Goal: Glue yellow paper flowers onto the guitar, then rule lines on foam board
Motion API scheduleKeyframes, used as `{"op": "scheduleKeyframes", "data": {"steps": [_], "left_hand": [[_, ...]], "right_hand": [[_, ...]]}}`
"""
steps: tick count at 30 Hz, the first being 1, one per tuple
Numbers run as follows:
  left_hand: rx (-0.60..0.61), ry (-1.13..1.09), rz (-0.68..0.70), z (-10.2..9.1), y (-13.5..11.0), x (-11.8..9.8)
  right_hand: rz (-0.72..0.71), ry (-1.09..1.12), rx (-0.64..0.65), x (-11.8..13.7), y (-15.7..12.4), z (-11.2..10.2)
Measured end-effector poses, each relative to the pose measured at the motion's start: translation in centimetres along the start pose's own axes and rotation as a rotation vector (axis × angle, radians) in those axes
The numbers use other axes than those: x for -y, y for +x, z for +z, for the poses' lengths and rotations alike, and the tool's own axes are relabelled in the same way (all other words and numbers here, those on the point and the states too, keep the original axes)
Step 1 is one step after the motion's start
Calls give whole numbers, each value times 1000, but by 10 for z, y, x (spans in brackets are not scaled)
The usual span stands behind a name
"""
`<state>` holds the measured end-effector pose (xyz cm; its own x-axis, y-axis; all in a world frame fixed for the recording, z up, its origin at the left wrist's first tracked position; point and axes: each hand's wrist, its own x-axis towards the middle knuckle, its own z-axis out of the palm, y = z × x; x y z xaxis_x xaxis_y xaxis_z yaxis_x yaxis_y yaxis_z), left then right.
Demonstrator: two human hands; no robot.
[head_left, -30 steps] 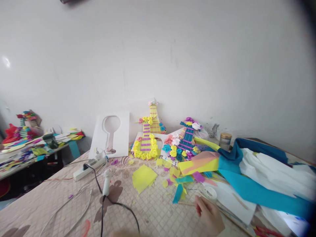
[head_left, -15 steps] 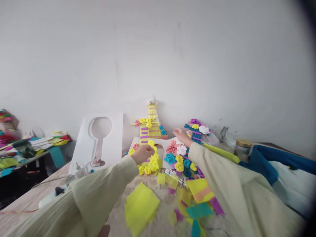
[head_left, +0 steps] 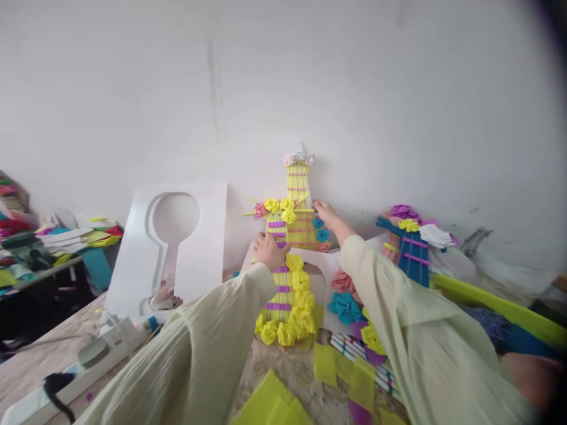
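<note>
L sleeve [head_left: 199, 354] is pale cream w/ a bit of a greenish tint, long, loose n pretty wide. Lots of fine lengthwise creases, + what looks like a fold or seam abt mid-forearm. R sleeve [head_left: 420, 330] is the same color, just as baggy, w/ bigger soft folds twd the elbow. Fabric's plain n matte, kinda thin n crinkly imo. Both look narrower at the wrist end. L hand [head_left: 269, 250] n R hand [head_left: 326, 213] are bare.

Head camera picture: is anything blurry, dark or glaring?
Head view: the wall is softly lit, no strong glare; upper right corner dark and blurred; paper scraps at far left look soft; left hand and right hand discernible.
</note>
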<state>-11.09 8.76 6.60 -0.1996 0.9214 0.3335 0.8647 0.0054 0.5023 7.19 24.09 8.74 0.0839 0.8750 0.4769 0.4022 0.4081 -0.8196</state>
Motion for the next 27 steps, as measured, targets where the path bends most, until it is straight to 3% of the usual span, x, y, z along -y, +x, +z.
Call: {"op": "scheduleKeyframes", "data": {"steps": [5,9,13,17,23,27], "left_hand": [[-121,-5,-41,3,3,-2],[-182,12,-8,-5,0,-7],[-178,-11,65,-16,-9,-13],[-78,-54,84,-22,-13,-15],[-54,-59,156,-3,-17,-19],[-50,-20,117,3,-17,-23]], "right_hand": [[31,13,53,16,-4,-10],[19,12,20,42,-6,-26],[3,-1,-172,65,-4,-49],[-17,-30,-409,84,-3,-78],[-25,-35,-668,111,-2,-119],[-18,-26,-804,140,6,-164]]}}
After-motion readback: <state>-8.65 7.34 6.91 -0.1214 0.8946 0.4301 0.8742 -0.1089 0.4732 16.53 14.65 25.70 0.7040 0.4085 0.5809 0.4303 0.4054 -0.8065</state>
